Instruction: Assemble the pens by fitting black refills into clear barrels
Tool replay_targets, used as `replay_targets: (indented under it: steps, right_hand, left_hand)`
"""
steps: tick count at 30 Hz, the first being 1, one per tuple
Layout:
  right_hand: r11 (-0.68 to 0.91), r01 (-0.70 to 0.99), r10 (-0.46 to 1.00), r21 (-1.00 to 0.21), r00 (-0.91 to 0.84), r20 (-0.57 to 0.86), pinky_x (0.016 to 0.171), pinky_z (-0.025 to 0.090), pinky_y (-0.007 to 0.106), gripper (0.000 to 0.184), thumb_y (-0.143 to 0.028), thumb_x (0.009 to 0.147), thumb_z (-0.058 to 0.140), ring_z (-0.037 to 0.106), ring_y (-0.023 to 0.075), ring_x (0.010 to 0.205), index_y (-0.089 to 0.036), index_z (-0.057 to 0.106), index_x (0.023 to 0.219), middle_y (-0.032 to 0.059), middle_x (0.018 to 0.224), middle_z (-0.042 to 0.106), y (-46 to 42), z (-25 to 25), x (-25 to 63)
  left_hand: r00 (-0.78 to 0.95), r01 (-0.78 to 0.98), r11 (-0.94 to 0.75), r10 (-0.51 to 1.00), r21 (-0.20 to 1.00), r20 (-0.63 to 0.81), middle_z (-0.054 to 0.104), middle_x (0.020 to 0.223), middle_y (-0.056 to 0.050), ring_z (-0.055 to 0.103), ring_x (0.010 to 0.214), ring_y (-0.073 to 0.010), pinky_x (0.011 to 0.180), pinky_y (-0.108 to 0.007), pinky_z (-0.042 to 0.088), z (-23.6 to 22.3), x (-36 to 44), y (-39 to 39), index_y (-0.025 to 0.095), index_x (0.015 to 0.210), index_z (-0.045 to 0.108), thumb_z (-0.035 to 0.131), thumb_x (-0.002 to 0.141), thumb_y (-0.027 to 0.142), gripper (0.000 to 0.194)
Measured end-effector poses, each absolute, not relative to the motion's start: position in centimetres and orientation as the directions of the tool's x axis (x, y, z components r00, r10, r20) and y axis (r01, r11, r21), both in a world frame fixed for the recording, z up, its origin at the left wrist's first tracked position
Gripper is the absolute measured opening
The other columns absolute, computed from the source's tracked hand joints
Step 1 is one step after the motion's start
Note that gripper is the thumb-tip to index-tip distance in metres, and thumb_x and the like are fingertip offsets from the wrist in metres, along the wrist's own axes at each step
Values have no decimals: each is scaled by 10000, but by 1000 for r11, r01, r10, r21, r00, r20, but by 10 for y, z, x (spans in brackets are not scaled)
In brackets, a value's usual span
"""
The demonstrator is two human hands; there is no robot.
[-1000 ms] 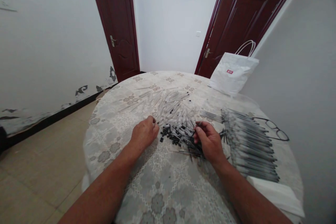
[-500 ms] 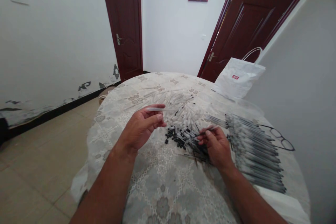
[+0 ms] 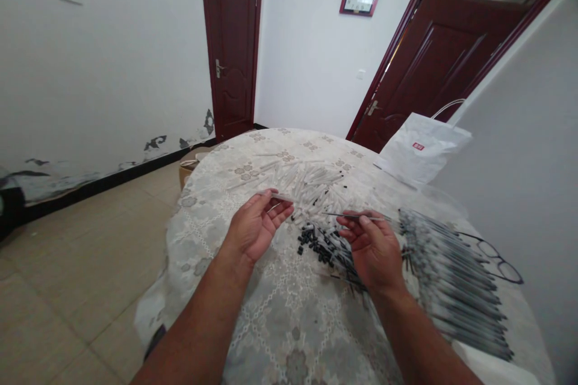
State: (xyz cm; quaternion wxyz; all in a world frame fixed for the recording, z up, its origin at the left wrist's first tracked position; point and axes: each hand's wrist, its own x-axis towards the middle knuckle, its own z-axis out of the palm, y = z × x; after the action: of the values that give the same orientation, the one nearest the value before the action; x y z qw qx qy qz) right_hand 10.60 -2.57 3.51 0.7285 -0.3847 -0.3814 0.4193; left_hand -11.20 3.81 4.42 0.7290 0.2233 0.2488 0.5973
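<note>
My left hand (image 3: pixel 259 225) pinches a pale translucent pen barrel (image 3: pixel 282 197) between thumb and fingers, its end pointing right. To the right, my right hand (image 3: pixel 372 246) grips a thin dark pen refill (image 3: pixel 338 215), whose narrow tip points left toward the barrel. The two pieces are apart. Beyond my hands lies a loose pile of clear pen barrels (image 3: pixel 311 177). Small black caps (image 3: pixel 316 246) are heaped between my hands, with dark refills partly hidden behind my right hand. Beside that hand, several assembled-looking pens (image 3: pixel 469 295) lie in a stacked row.
A round table has a patterned cloth (image 3: pixel 293 325). Eyeglasses (image 3: pixel 492 255) lie right of the pen row. A white paper bag (image 3: pixel 424 147) stands at the back right. Something white (image 3: pixel 492 367) lies at the near right edge. A cardboard box (image 3: pixel 186 174) sits on the floor at left.
My left hand has turned, tipping the barrel's right end downward. My right hand has raised the refill away from the dark heap and now holds it nearly level. The whole view has shifted slightly.
</note>
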Motion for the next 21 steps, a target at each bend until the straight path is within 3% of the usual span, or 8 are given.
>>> replay_targets:
  steps: [11, 21]
  right_hand:
    - [446, -182, 838, -876, 427, 339, 701, 615, 324, 133, -276, 872, 687, 738, 218, 907, -197, 661, 975, 64, 1023, 733, -34, 17, 102]
    - [414, -181, 863, -892, 392, 321, 721, 621, 348, 146, -283, 875, 689, 738, 240, 926, -188, 655, 981, 78, 1044, 726, -32, 6, 101]
  left_hand:
    - [277, -668, 311, 947, 676, -162, 722, 928, -134, 744, 852, -259, 820, -460, 594, 42, -85, 35, 151, 923, 529, 568, 917, 176, 46]
    - [281, -665, 327, 943, 671, -181, 718, 924, -140, 741, 863, -289, 811, -535, 585, 42, -89, 30, 158, 880, 508, 546, 929, 182, 66]
